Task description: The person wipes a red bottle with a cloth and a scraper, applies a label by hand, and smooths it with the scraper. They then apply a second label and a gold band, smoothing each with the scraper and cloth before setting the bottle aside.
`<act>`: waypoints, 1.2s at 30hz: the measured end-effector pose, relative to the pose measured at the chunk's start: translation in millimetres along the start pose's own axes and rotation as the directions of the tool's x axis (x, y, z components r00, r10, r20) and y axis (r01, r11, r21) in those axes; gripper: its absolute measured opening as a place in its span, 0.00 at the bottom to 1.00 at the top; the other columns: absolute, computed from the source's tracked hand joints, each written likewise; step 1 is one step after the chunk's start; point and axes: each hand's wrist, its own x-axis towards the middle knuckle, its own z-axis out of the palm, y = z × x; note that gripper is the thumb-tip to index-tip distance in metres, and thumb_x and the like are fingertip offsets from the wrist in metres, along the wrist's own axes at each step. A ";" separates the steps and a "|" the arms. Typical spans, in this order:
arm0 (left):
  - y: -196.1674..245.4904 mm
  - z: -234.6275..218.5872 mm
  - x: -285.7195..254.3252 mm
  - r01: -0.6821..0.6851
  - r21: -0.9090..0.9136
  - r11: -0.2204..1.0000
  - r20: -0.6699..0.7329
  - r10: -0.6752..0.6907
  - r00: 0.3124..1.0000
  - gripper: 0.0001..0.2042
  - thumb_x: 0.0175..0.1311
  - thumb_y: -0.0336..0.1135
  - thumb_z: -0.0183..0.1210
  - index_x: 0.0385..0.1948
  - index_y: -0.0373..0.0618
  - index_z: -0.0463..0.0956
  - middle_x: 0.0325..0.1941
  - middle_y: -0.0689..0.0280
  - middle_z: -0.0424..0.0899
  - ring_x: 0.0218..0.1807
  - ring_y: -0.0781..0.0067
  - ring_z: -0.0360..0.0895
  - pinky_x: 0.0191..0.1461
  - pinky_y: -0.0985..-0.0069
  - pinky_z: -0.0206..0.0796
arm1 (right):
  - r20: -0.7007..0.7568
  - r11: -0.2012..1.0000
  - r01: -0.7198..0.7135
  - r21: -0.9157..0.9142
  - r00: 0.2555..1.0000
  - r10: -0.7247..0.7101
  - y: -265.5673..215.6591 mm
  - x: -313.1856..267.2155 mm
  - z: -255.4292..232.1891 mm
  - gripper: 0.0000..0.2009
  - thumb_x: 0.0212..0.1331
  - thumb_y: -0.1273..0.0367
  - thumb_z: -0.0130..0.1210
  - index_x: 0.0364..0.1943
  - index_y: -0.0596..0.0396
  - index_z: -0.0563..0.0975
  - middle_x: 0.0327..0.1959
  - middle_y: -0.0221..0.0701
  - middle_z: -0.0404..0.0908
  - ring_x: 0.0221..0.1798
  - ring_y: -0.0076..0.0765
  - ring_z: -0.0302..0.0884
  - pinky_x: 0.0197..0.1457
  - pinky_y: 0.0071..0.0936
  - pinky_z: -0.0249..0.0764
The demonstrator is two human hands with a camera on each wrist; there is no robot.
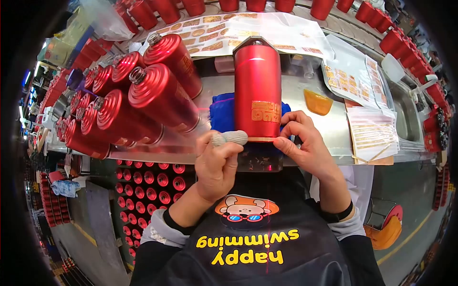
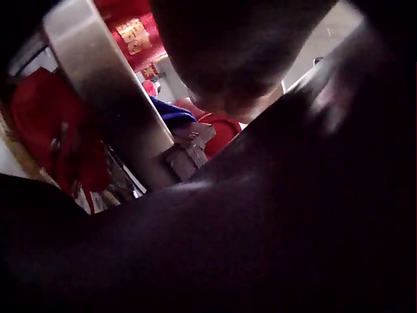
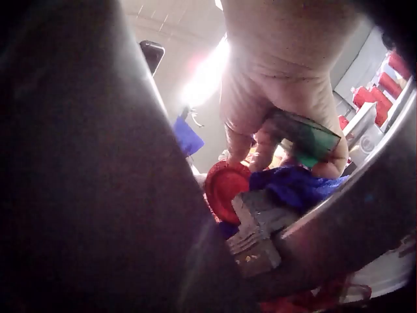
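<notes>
A red metal bottle with a gold emblem lies on a blue cloth, its base towards the person. A thin gold strip runs along the base edge. The right hand grips that edge at its right corner, thumb at the base and fingers along the side. In the right wrist view a dark green translucent piece shows against this hand's palm. At the left corner is the left hand, fingers curled, a grey knitted cover around its index finger. I cannot tell whether it pinches the strip.
Several red bottles stand crowded on the metal table at left. A yellow scraper lies right of the bottle, with gold sticker sheets and strip sheets beyond. More red bottles line the conveyor at the back.
</notes>
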 end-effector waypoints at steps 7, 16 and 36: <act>14.4 14.4 36.3 -0.307 0.102 0.946 0.081 0.299 0.951 0.14 0.43 0.25 0.63 0.35 0.49 0.80 0.35 0.65 0.81 0.47 0.59 0.71 0.52 0.63 0.64 | -0.172 0.999 0.016 0.050 0.985 -0.007 -0.1 -4.7 -1.0 0.15 0.57 0.71 0.64 0.48 0.57 0.76 0.55 0.43 0.75 0.62 0.43 0.72 0.62 0.35 0.68; -1.6 2.7 11.1 0.003 -0.055 0.998 -0.014 -0.003 1.000 0.13 0.52 0.23 0.62 0.41 0.45 0.78 0.43 0.61 0.82 0.50 0.52 0.71 0.58 0.58 0.60 | 0.032 0.690 0.559 -0.460 0.787 -0.616 -56.9 4.3 -8.9 0.12 0.46 0.74 0.62 0.37 0.53 0.77 0.35 0.29 0.78 0.37 0.38 0.74 0.39 0.34 0.69; -9.0 12.7 43.7 -0.201 0.240 0.950 0.294 0.126 0.948 0.34 0.60 0.38 0.65 0.67 0.38 0.60 0.67 0.46 0.67 0.69 0.45 0.63 0.74 0.45 0.45 | 0.033 0.737 0.538 -0.408 0.816 -0.577 -40.6 0.3 -2.7 0.10 0.41 0.74 0.64 0.31 0.52 0.78 0.37 0.29 0.77 0.36 0.37 0.72 0.38 0.32 0.67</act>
